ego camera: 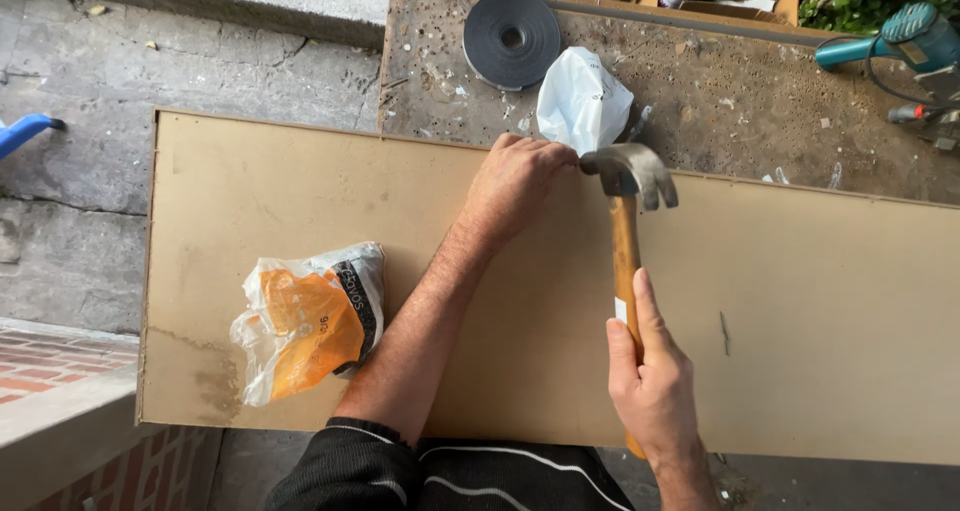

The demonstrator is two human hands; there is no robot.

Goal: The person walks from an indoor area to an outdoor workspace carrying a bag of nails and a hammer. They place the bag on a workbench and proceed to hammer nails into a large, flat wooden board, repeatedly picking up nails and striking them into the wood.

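Observation:
My right hand [652, 371] grips the wooden handle of a claw hammer [626, 241]; its steel head sits near the far edge of a large brown hardboard panel [800, 311]. My left hand [515, 181] rests closed at that same edge, fingertips pinched right beside the hammer head. Whatever they pinch is too small to see. A white plastic bag [583, 99] lies just beyond both hands.
An orange and white plastic bag [310, 316] lies on the panel's left part. A grey tape roll [511, 38] and a teal power tool [905, 39] sit on the rough worktable [720, 91] behind. Stone paving lies at left, and brick at lower left.

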